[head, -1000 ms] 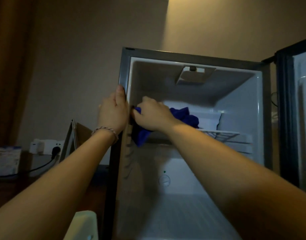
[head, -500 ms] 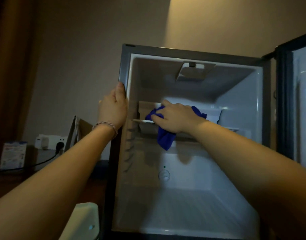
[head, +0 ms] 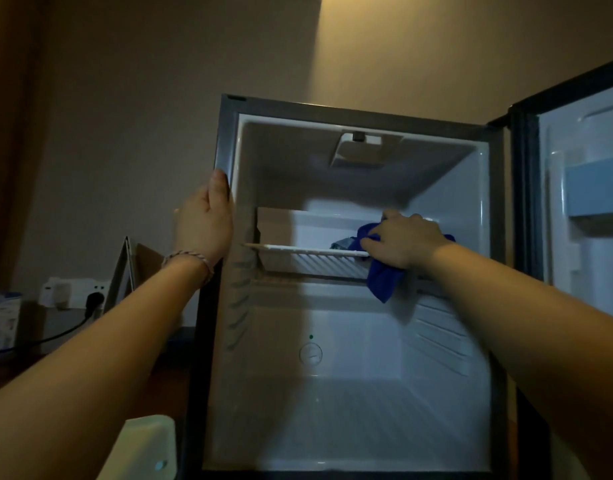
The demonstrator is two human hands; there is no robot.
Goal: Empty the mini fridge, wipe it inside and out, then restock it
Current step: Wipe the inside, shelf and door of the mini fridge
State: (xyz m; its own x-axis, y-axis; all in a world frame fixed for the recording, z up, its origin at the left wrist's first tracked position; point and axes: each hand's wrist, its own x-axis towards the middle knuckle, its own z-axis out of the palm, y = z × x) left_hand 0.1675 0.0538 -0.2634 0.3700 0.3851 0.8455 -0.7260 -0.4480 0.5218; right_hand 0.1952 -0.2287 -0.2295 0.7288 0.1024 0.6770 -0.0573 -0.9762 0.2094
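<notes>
The mini fridge (head: 225,140) stands open in front of me with nothing stored inside. A white wire shelf (head: 308,252) spans its upper half. My right hand (head: 402,240) presses a blue cloth (head: 383,278) onto the front right end of that shelf, and part of the cloth hangs below the shelf edge. My left hand (head: 204,220) grips the fridge's left outer front edge, thumb on the frame. The fridge door (head: 582,188) is swung open at the right, showing its pale inner lining.
A wall socket strip (head: 73,292) with a black plug and cable sits at the left on a dark surface. A small printed box (head: 0,320) stands at the far left. A pale plastic object (head: 142,445) lies low, left of the fridge. A tilted flat panel (head: 125,271) leans beside the fridge.
My right hand has slid the blue cloth along the wire shelf from the left inner wall to the right end. My left hand has stayed on the fridge's left edge.
</notes>
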